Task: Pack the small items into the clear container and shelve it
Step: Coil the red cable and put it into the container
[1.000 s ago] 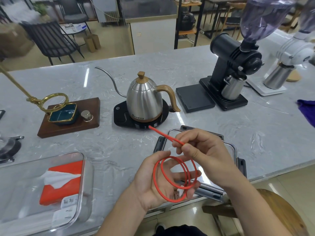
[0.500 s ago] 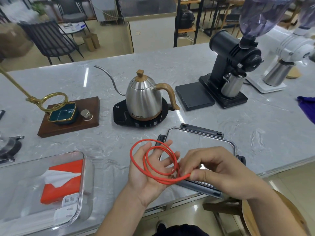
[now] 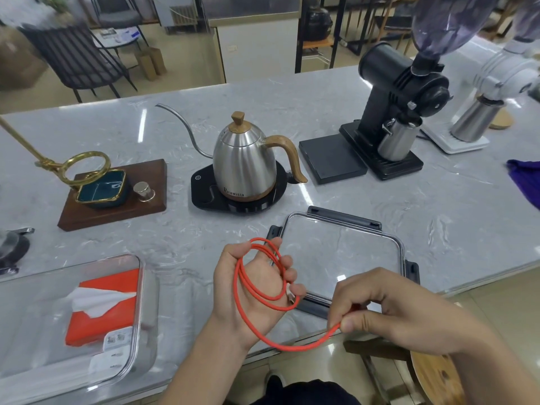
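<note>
An orange cable is coiled in loops around the fingers of my left hand, palm up over the counter's front edge. My right hand pinches the cable's free length low and to the right, so that it hangs in a wide curve below the counter edge. The clear container sits at the lower left with an orange tissue pack and a small white item inside. Its clear lid with dark clips lies flat on the counter behind my hands.
A steel gooseneck kettle on a black base stands behind the lid. A wooden tray with a brass ring stand is at the left. A black grinder and a white grinder stand at the right. A wooden stool is below.
My right hand moved down and to the right, drawing the cable's free end out into a wide lower loop. My left hand still holds the coils and has turned slightly.
</note>
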A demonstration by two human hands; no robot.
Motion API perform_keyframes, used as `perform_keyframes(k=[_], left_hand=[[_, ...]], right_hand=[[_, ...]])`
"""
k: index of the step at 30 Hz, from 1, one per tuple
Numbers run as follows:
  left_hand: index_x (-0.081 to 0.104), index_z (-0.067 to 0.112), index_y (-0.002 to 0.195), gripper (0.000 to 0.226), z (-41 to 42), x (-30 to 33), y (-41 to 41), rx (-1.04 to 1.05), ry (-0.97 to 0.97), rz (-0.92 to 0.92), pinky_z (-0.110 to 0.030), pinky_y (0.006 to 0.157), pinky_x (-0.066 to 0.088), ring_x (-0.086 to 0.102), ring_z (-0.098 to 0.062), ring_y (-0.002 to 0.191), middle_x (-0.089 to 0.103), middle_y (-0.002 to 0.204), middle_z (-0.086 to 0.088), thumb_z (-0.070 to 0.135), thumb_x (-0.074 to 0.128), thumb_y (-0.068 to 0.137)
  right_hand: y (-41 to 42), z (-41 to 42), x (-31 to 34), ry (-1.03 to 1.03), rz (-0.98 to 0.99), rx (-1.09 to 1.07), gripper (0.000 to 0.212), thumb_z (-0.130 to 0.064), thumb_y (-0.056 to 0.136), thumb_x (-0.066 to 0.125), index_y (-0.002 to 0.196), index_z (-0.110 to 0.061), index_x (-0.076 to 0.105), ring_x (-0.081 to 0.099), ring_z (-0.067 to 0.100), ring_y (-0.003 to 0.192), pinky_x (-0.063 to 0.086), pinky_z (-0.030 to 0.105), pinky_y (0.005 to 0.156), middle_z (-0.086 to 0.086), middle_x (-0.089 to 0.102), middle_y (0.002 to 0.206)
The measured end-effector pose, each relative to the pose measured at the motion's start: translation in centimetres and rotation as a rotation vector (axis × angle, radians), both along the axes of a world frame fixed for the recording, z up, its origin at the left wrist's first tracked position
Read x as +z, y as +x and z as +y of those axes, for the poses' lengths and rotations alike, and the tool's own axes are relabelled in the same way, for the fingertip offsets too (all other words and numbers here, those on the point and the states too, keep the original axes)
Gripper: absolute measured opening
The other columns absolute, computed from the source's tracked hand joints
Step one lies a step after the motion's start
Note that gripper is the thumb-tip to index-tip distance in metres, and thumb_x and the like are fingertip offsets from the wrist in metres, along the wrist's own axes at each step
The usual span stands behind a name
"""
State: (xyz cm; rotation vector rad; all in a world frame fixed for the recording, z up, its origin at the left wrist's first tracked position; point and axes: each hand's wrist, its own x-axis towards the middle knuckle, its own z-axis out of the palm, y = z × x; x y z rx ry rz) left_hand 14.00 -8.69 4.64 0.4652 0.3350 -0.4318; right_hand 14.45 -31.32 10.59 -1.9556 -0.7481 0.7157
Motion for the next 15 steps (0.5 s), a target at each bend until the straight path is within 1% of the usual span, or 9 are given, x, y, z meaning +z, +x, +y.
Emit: perform_keyframes(k=[1,3,6,8,10,12,13,14,15], left_hand=[[0.059,0.012,0.103,0.044,-0.2,0.4,-0.1,0.011,-0.027,0.006,-0.036,0.066,0.042,0.046,-0.025,0.074,0.050,0.088,-0.013,0.030,0.068,0.064],[0.057,0.013,0.094,0.037,-0.3,1.0,-0.1,0.060,-0.026,-0.006,-0.035,0.064,0.038,0.041,-0.023,0.069,0.047,0.080,-0.010,0.023,0.064,0.059],[0.056,0.012,0.093,0.029,-0.3,0.9,0.0,0.120,-0.011,0.021,-0.035,0.064,0.035,0.040,-0.023,0.069,0.045,0.078,-0.010,0.022,0.052,0.066],[0.055,0.012,0.093,0.027,-0.1,0.7,0.1,0.116,-0.007,0.033,-0.035,0.065,0.035,0.040,-0.023,0.069,0.045,0.079,-0.010,0.024,0.048,0.069],[0.055,0.013,0.093,0.029,-0.1,0.7,0.1,0.109,-0.016,0.030,-0.036,0.066,0.035,0.042,-0.024,0.070,0.046,0.080,-0.011,0.026,0.048,0.068],[0.055,0.011,0.095,0.033,-0.1,0.7,0.1,0.084,-0.030,0.007,-0.036,0.067,0.036,0.044,-0.025,0.071,0.048,0.084,-0.013,0.029,0.048,0.068],[0.055,0.010,0.098,0.036,0.0,0.7,0.1,0.068,-0.041,-0.003,-0.036,0.067,0.036,0.045,-0.026,0.072,0.048,0.085,-0.014,0.030,0.048,0.069],[0.055,0.010,0.101,0.039,0.0,0.7,0.1,0.047,-0.054,-0.009,-0.036,0.067,0.036,0.045,-0.027,0.074,0.049,0.088,-0.014,0.032,0.048,0.070],[0.055,0.010,0.106,0.042,0.1,0.7,0.1,0.028,-0.075,-0.015,-0.037,0.068,0.037,0.046,-0.027,0.076,0.050,0.090,-0.015,0.033,0.048,0.072]], right_hand=[[0.0,0.0,0.0,-0.012,0.005,0.004,0.015,-0.013,0.090,0.068,0.091,-0.025,0.077,0.062,0.016,0.077,0.050,0.031,0.074,-0.008,0.069,0.084],[0.0,0.0,0.0,-0.029,0.010,0.005,0.016,-0.011,0.090,0.068,0.090,-0.025,0.077,0.061,0.015,0.076,0.049,0.029,0.073,-0.007,0.069,0.084],[0.1,-0.2,-0.1,-0.038,0.005,-0.002,0.015,-0.013,0.090,0.069,0.090,-0.026,0.077,0.062,0.016,0.077,0.050,0.031,0.073,-0.006,0.070,0.086],[0.2,-0.4,-0.1,-0.050,-0.002,-0.013,0.015,-0.015,0.090,0.069,0.091,-0.027,0.078,0.063,0.015,0.078,0.048,0.025,0.073,-0.008,0.071,0.086],[0.3,-0.7,-0.2,-0.074,-0.009,-0.034,0.013,-0.016,0.089,0.071,0.090,-0.028,0.078,0.064,0.011,0.077,0.046,0.020,0.072,-0.011,0.071,0.084],[0.4,-1.0,-0.2,-0.100,0.008,-0.068,0.011,-0.019,0.087,0.074,0.088,-0.029,0.079,0.063,0.009,0.073,0.046,0.018,0.069,-0.011,0.071,0.080],[0.5,-1.1,-0.2,-0.113,0.017,-0.085,0.010,-0.020,0.086,0.075,0.087,-0.029,0.079,0.063,0.009,0.071,0.048,0.020,0.067,-0.010,0.071,0.078],[0.6,-1.3,-0.3,-0.129,0.021,-0.101,0.009,-0.022,0.085,0.075,0.087,-0.030,0.079,0.064,0.012,0.069,0.051,0.026,0.065,-0.006,0.072,0.078],[0.7,-1.5,-0.3,-0.148,0.023,-0.115,0.008,-0.024,0.085,0.075,0.086,-0.031,0.079,0.065,0.019,0.069,0.054,0.036,0.066,0.000,0.072,0.078]])
